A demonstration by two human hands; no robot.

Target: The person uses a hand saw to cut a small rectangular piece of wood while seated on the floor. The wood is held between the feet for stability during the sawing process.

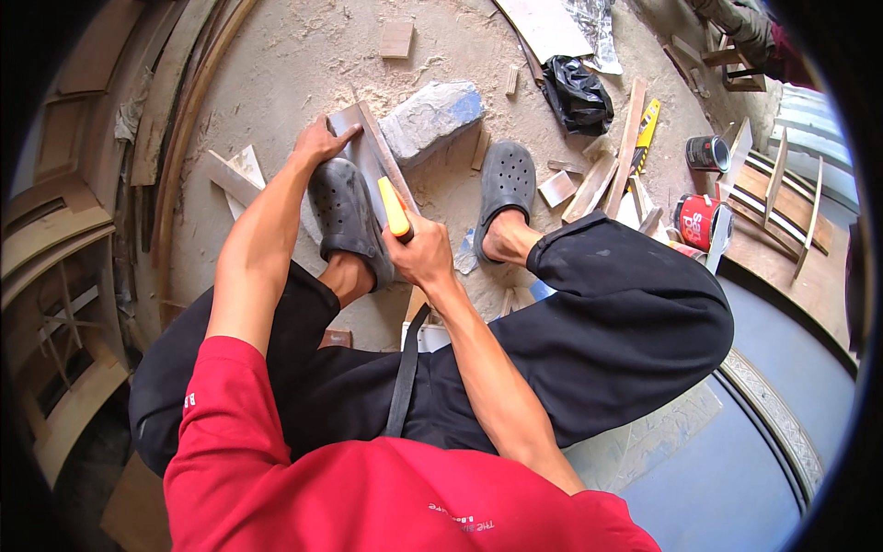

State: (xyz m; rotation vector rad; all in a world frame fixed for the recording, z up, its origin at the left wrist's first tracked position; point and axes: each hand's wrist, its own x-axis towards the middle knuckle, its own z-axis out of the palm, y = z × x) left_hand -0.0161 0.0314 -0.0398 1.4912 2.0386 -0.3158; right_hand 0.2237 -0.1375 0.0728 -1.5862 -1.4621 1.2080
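Observation:
My left hand [324, 141] is closed over the far end of a wooden board [375, 147], its thumb lying along the greyish face. The board slants on edge between my clogs, against the inner side of the left clog [342, 204]. Nearer me, my right hand [425, 250] wraps around the yellow-and-black handle [395, 210] of a hand tool, close to the board's near end. I cannot make out the tool's working end. A rough concrete block [430, 120] with blue patches lies just right of the board.
Wood offcuts [593, 187] and a yellow-and-black tool [647, 136] lie right of the right clog [508, 179]. Farther right stand a dark can [707, 154] and a red can [696, 221]. A black plastic bag [578, 96] is beyond. Long boards [175, 106] and wooden frames [57, 221] line the left.

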